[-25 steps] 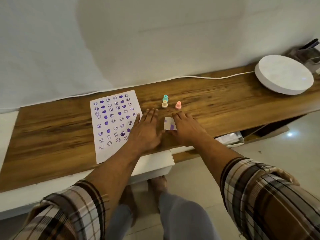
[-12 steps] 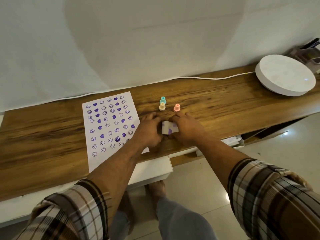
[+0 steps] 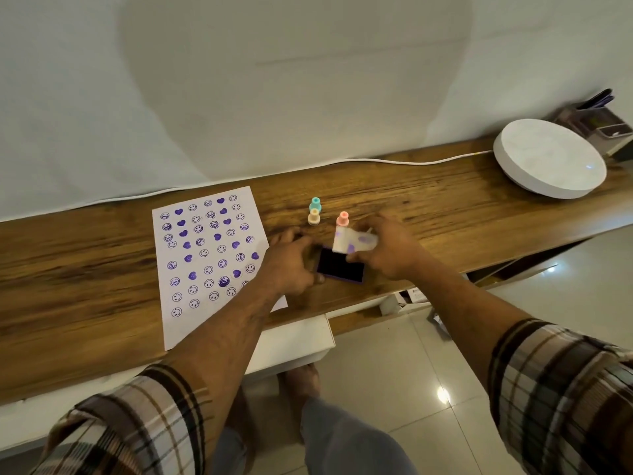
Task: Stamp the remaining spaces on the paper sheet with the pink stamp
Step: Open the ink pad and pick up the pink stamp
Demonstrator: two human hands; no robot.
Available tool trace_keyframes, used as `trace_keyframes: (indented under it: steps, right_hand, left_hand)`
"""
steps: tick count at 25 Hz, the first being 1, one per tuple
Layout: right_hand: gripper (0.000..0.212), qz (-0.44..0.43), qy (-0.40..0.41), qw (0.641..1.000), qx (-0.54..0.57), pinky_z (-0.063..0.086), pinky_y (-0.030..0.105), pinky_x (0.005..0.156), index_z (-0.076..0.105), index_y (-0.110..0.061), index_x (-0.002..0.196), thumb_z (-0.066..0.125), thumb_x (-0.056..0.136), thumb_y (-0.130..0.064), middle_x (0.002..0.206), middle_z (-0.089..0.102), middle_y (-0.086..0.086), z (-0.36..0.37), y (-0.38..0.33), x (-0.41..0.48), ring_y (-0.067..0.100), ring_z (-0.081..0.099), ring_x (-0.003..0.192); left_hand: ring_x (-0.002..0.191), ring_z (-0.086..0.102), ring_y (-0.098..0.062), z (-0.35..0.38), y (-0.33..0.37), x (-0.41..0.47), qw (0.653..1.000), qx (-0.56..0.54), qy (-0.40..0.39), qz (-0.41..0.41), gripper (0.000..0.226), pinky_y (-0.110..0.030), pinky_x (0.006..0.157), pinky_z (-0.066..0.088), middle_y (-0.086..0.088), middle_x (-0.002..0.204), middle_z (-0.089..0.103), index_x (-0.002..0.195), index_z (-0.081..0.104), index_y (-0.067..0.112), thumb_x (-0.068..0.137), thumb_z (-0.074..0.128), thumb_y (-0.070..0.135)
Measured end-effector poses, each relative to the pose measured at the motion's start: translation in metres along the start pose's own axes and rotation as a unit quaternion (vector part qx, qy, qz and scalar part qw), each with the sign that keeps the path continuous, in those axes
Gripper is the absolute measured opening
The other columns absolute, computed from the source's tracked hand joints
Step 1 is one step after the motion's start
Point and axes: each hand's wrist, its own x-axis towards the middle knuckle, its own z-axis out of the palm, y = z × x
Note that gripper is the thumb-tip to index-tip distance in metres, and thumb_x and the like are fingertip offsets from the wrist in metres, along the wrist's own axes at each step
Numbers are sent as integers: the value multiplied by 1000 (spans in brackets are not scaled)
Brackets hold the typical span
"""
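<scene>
Standing pink stamp: the small pink plastic stamp is upright on the brown wooden desk, knob up, long axis vertical, untouched, just behind the right hand.
Paper sheet: the white paper sheet lies flat to the left, long axis running away from the person and leaning slightly left; purple smiley and heart prints fill most of it, and its near strip is bare.
Ink pad: the purple-rimmed rectangular ink pad sits on the desk between the hands, its dark inked face exposed, long axis running left to right.
Left hand: the left hand is closed on the pad's left end, forearm lying over the sheet's near right corner.
Right hand: the right hand grips the white purple-smeared lid, tilted up above the pad's far right edge.
Other stamps: a teal plastic stamp and a cream plastic stamp stand upright left of the pink one, the teal one behind.
Far right: a round white disc-shaped object rests on the desk, with a white cable running along the wall.
</scene>
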Motion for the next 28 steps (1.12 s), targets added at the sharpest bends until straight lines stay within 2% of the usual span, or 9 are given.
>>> trace_keyframes:
  steps: [3, 5, 12, 15, 18, 20, 22, 25, 28]
  right_hand:
    - [69, 58, 75, 994, 51, 49, 46, 109, 61, -22, 138, 89, 79, -45, 146, 51, 3, -11, 26, 1, 27, 49, 134]
    - [69, 100, 95, 990, 36, 50, 51, 109, 60, -20, 139, 85, 82, -50, 145, 52, 6, -9, 40, 1, 29, 51, 132]
    - [75, 152, 68, 983, -71, 46, 56, 109, 53, -20, 145, 74, 86, -62, 148, 48, 12, 14, 49, -3, 34, 48, 133]
    - [72, 112, 91, 987, -75, 45, 57, 110, 52, -23, 146, 71, 89, -62, 149, 48, 10, 8, 38, 2, 33, 46, 137]
    - [56, 24, 132, 990, -38, 47, 50, 109, 57, -24, 145, 71, 95, -46, 143, 57, 7, 5, 9, 21, 30, 51, 133]
    - [52, -9, 118, 991, -66, 46, 50, 110, 57, -23, 147, 68, 98, -39, 143, 59, 8, 10, -12, 34, 30, 51, 133]
    - [47, -18, 90, 991, -102, 48, 51, 108, 60, -23, 145, 67, 99, -36, 141, 61, 7, 14, -24, 44, 31, 53, 131]
    - [30, -25, 72, 988, -135, 55, 48, 97, 70, -23, 128, 68, 99, -28, 124, 70, 7, 18, -25, 47, 27, 60, 115]
    - [22, -12, 96, 992, -76, 57, 44, 91, 73, -22, 120, 66, 100, -28, 114, 73, 4, 20, -25, 42, 23, 64, 104]
  left_hand:
    - [149, 25, -33, -2, 0, 2, 999, 32, -16, 4, 91, -47, 117, 33, 2, 164, 28, 149, 42, 42, 70, 86, 55]
    - [150, 23, -32, -3, 1, 3, 999, 32, -21, 7, 85, -48, 117, 33, 3, 164, 27, 146, 46, 46, 71, 86, 54]
    - [152, 21, -29, 0, -5, 0, 1000, 9, -18, 9, 80, -51, 118, 34, 7, 166, 25, 143, 48, 46, 73, 85, 53]
    - [153, 19, -28, 1, -7, 0, 1000, 3, -15, 12, 80, -51, 118, 32, 7, 166, 24, 143, 47, 46, 73, 84, 54]
    - [152, 19, -28, 2, -10, -2, 1000, 6, -7, 24, 81, -49, 119, 31, 7, 166, 24, 145, 45, 46, 74, 82, 57]
    - [152, 20, -28, 4, -12, -3, 1000, 12, 1, 29, 82, -47, 119, 30, 7, 166, 25, 147, 44, 45, 75, 79, 60]
    - [151, 21, -28, 5, -12, -4, 1000, 16, 1, 26, 82, -47, 119, 30, 7, 166, 25, 148, 43, 46, 75, 78, 60]
    - [151, 22, -28, 3, -10, -5, 1000, 19, -3, 22, 82, -46, 118, 31, 7, 166, 25, 149, 41, 46, 76, 79, 59]
    - [152, 22, -29, 0, -6, -7, 999, 34, -23, 16, 87, -47, 120, 31, 6, 168, 23, 153, 37, 43, 78, 78, 58]
